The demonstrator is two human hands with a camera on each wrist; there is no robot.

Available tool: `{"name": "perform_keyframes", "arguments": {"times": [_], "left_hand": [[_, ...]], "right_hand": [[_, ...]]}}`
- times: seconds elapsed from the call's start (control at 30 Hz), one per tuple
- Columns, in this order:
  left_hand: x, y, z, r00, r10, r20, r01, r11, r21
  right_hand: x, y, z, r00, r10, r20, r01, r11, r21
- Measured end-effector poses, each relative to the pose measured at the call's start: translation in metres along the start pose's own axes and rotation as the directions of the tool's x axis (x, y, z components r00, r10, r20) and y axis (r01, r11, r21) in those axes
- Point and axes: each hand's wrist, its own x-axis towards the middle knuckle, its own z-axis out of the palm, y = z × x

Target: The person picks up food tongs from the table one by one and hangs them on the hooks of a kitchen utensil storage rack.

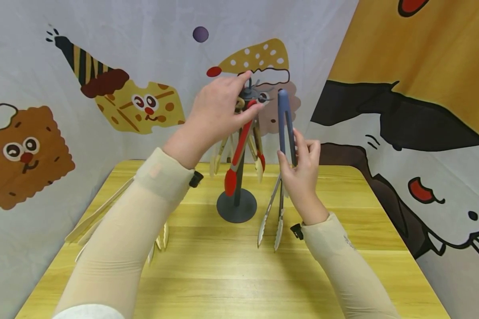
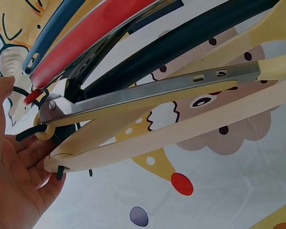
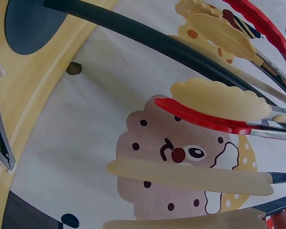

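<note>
Right hand [image 1: 301, 181] pinches a pair of blue-handled tongs [image 1: 282, 104] between thumb and fingers, partway down the handles. The tongs hang upright right of the stand, hinge end up, just beside the hooks; cannot tell whether they touch. Right wrist view shows their long pale tips [image 3: 190, 177] with a gap between.

Left hand [image 1: 219, 99] is at the top of a dark tong stand [image 1: 237, 213]. Thumb spread well apart from the fingers; in the left wrist view the fingers bend about the hooks, beside the hung tongs. Cannot tell whether they press on the metal.

Hanging from the stand: red-handled tongs [image 1: 239, 148], red tips downward; metal-armed tongs [image 2: 133, 97] with yellow trim; pale wooden-looking tongs [image 2: 181, 131]; others overlap behind. The stand's round base sits on a wood-grain table [image 1: 223, 274].

On the table near the right hand, metal tongs [image 1: 278, 237], pale scalloped tips toward the wearer, upper part hidden by the hand. At left, more pale tongs [image 1: 100, 207], partly covered by the left forearm. Both sleeves are pale. Backdrop cloth [image 1: 151, 26] behind: cartoon biscuits, a cheese wedge in a striped party hat.
</note>
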Motion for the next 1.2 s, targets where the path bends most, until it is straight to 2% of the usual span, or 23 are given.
{"name": "perform_keyframes", "arguments": {"times": [0.7, 1.2], "left_hand": [[0.0007, 0.0007, 0.0013, 1.0, 0.005, -0.025, -0.005, 1.0, -0.01], [-0.0004, -0.0008, 0.0016, 0.999, 0.0, -0.037, 0.0, 1.0, -0.006]], "right_hand": [[0.0037, 0.0028, 0.0081, 0.993, -0.098, -0.069, 0.089, 0.989, -0.122], [0.0061, 0.0065, 0.0077, 0.972, -0.222, -0.078, 0.191, 0.939, -0.286]]}}
